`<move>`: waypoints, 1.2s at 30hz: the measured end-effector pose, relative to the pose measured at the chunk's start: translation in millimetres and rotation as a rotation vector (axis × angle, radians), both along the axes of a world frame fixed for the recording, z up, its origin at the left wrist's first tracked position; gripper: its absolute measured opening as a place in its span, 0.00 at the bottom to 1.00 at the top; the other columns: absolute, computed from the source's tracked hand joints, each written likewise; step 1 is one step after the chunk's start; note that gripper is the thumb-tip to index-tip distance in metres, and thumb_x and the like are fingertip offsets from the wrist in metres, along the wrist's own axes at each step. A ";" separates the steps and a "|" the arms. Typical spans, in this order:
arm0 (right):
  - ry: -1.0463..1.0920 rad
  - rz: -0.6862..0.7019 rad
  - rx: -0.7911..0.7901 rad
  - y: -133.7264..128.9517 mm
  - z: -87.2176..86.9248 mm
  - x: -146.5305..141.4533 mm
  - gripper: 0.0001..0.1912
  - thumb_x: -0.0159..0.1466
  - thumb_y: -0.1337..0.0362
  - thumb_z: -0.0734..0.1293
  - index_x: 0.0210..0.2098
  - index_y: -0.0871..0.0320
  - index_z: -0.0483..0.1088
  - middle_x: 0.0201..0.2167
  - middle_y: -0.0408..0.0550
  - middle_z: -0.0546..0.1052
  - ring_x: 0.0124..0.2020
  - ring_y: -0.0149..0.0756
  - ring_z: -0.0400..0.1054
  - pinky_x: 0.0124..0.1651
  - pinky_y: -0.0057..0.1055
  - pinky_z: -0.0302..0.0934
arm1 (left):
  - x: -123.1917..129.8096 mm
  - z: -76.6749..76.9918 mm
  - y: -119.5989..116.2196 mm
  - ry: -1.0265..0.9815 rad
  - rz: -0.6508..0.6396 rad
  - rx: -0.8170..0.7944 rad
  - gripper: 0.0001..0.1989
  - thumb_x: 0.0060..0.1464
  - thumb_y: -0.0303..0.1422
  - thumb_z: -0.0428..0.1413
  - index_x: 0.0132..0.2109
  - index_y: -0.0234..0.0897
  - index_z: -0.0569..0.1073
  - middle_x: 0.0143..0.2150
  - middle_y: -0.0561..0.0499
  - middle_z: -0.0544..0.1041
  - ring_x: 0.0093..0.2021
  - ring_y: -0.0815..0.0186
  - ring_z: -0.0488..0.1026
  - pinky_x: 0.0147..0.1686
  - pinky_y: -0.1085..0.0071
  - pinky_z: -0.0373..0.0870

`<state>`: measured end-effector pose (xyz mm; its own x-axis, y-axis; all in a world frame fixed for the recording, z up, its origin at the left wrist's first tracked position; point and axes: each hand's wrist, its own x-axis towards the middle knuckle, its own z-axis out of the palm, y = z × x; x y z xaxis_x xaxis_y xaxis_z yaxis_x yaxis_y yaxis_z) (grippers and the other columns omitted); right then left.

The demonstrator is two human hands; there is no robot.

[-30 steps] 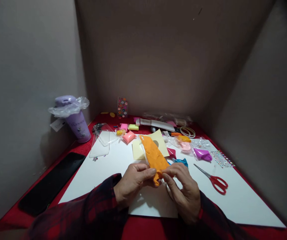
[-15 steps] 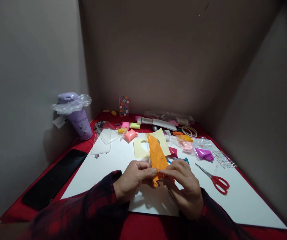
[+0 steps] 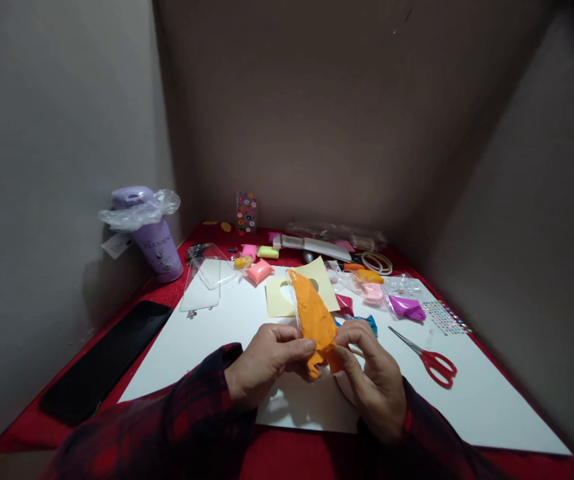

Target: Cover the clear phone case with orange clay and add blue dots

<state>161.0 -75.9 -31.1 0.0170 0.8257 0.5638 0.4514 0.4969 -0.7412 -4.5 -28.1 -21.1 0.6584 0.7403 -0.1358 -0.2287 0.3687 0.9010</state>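
Orange clay [image 3: 313, 310] covers most of a clear phone case [image 3: 293, 293], which is held tilted above the white board. My left hand [image 3: 274, 360] grips the lower left edge of the case, its thumb lying on the clay. At the lower right edge, my right hand [image 3: 371, 373] pinches a flap of the orange clay between thumb and fingers. The clay's lower edge hangs ragged and uneven. Behind the case lies a pale yellow paper [image 3: 277, 303] with a cut-out hole.
Red-handled scissors [image 3: 439, 367] lie right on the white board [image 3: 497, 407]. Bagged clay, such as a purple pack [image 3: 407, 308] and a coral pack [image 3: 259, 271], lies behind. Left are clear cases [image 3: 201, 300], a black phone [image 3: 107, 360] and a purple tumbler [image 3: 159, 250].
My right hand has shifted slightly away from my left thumb and its fingers have drawn into a pinch. The clay flap at the lower right now stands out more.
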 end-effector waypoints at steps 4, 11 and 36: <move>0.005 -0.003 0.049 2.3 -0.4 3.5 0.04 0.62 0.69 0.61 0.32 0.56 0.66 0.30 0.46 0.67 0.35 0.38 0.61 0.38 0.38 0.56 | 0.5 -2.4 0.3 -0.004 0.022 -0.004 0.12 0.48 0.34 0.58 0.31 0.26 0.74 0.28 0.44 0.73 0.27 0.68 0.70 0.30 0.70 0.67; -0.284 -0.065 0.219 1.6 0.3 2.3 0.08 0.59 0.71 0.64 0.37 0.56 0.70 0.30 0.48 0.71 0.34 0.41 0.61 0.37 0.41 0.55 | 0.8 -0.1 0.8 0.016 0.026 -0.007 0.13 0.47 0.36 0.58 0.30 0.27 0.74 0.28 0.45 0.73 0.27 0.68 0.70 0.31 0.70 0.66; -0.265 0.036 0.188 3.1 5.1 7.5 0.12 0.61 0.72 0.61 0.39 0.52 0.72 0.29 0.47 0.71 0.33 0.39 0.62 0.36 0.40 0.57 | 0.2 -0.1 2.2 -0.003 0.041 0.016 0.11 0.47 0.35 0.57 0.28 0.29 0.72 0.25 0.50 0.70 0.25 0.70 0.67 0.28 0.72 0.63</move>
